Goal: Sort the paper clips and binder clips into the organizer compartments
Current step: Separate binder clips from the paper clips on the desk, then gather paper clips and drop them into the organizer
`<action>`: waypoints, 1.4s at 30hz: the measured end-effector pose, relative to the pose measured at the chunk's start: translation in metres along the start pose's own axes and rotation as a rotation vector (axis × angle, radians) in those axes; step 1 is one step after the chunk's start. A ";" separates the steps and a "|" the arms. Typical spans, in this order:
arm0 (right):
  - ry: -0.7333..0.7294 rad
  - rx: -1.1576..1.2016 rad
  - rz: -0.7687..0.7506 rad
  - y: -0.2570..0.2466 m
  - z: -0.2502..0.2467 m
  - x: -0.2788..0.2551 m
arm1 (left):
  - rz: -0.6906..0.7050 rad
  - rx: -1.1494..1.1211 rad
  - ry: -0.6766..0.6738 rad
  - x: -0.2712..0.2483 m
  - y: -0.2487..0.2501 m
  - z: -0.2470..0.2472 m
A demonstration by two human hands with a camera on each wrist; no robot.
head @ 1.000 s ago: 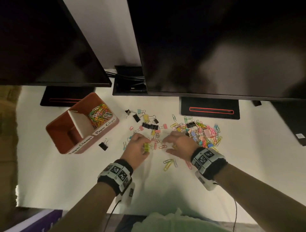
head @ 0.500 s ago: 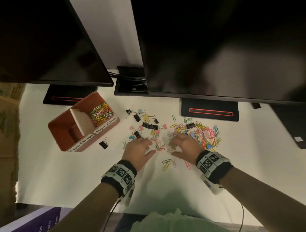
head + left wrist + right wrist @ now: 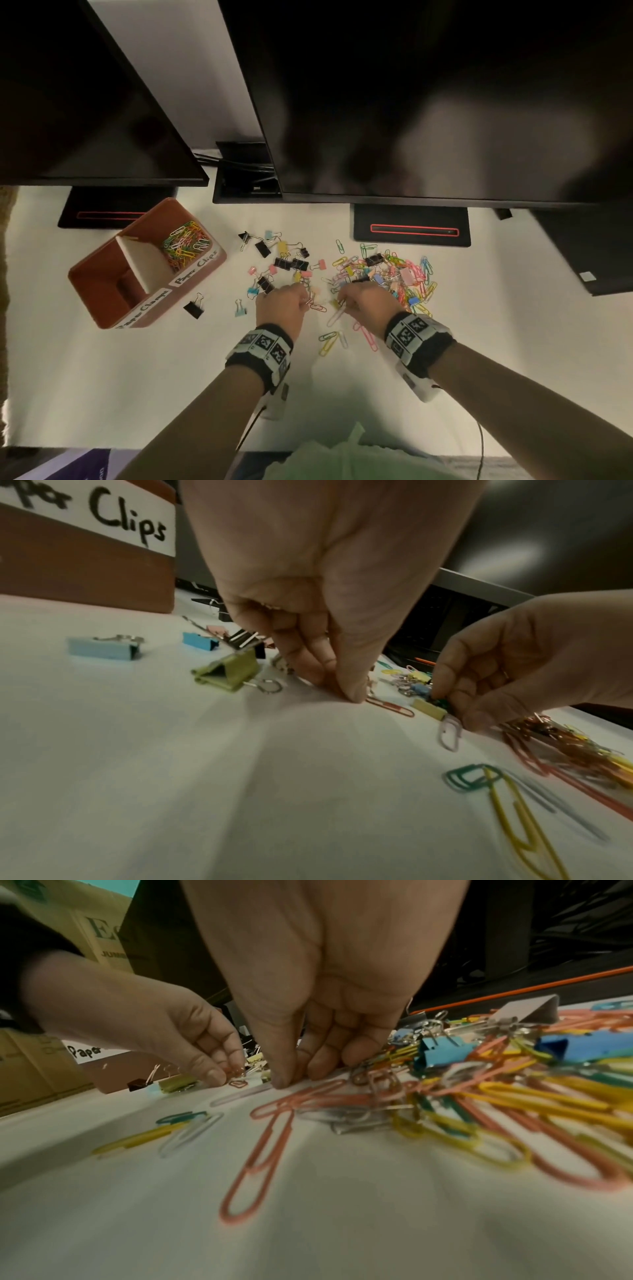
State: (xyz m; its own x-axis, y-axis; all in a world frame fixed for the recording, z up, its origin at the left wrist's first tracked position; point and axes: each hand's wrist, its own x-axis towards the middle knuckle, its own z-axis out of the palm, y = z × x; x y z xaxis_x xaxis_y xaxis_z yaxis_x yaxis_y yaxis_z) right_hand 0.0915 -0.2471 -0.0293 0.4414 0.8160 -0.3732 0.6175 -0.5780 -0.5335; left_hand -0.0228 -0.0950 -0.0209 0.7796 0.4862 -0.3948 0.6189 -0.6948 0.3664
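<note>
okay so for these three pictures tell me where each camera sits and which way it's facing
Head: above, looking down at the white desk, organizer and clips; both forearms, left hand and right hand show.
Left wrist: low over the desk, looking along the left hand toward the "Clips" label; the right hand shows too.
Right wrist: low, looking along the right hand across the paper clip pile.
Shared: both wrist views show both hands, fingertips down among clips.
</note>
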 end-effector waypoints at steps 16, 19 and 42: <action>-0.136 -0.163 -0.160 0.000 -0.004 -0.004 | 0.221 -0.150 -0.083 -0.010 -0.003 0.000; -0.164 -0.127 -0.155 0.004 -0.008 -0.010 | 0.282 0.017 -0.054 -0.005 0.006 0.006; -0.187 -0.144 -0.111 0.026 -0.010 -0.034 | 0.205 0.343 -0.144 0.006 0.011 0.003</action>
State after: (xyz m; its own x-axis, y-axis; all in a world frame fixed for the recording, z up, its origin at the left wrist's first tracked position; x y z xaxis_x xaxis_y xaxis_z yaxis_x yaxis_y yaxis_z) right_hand 0.0986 -0.2902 -0.0229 0.2465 0.8534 -0.4593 0.7478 -0.4689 -0.4699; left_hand -0.0118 -0.1017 -0.0214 0.8466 0.2578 -0.4656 0.3657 -0.9174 0.1571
